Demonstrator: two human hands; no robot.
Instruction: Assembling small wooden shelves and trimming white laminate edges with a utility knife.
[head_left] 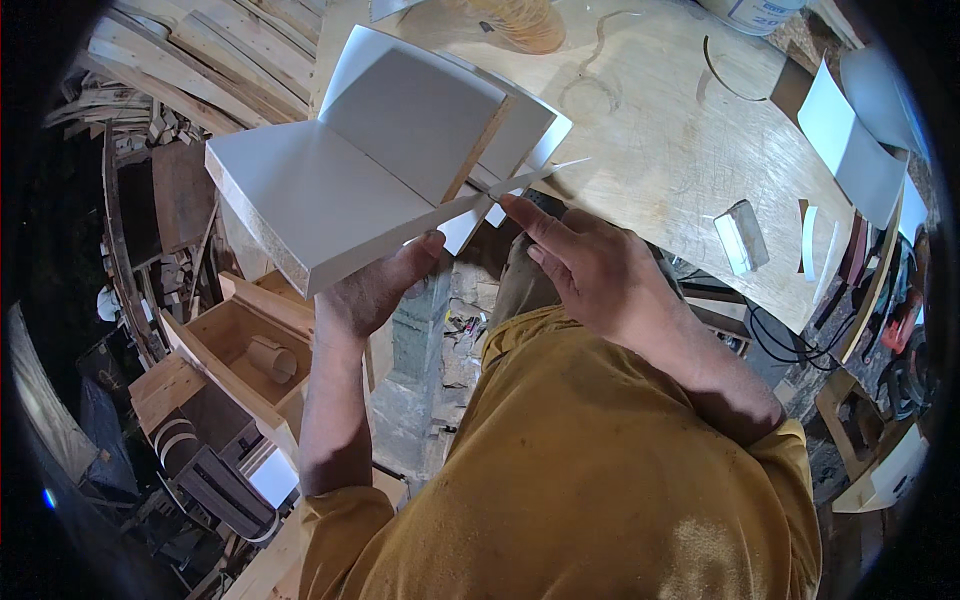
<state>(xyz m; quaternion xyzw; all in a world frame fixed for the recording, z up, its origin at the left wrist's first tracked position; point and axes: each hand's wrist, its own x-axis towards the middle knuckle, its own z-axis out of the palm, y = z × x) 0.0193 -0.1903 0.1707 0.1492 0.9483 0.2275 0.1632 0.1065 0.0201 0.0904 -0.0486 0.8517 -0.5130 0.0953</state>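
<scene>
A white-faced box-like piece of board panels (270,180) stands tilted at the table's left edge, some raw board edges showing brown. My left hand (375,290) grips the near panel from beneath, its thumb up against the front edge. A thin white edging strip (540,174) sticks out past that panel's right corner, its free end pointing to the right. The fingers of my right hand (600,265) are closed at the strip by this corner, index finger stretched along it. Whether a small tool is also between those fingers is hidden.
The light plywood table (680,130) carries a clear-wrapped block (740,238), short curved strips (808,240) and a roll of yellowish material (520,22). A white bucket (752,12) stands at the far edge. Stacked timber (200,60) and a wooden drawer box (240,340) lie left; black cables (790,350) hang right.
</scene>
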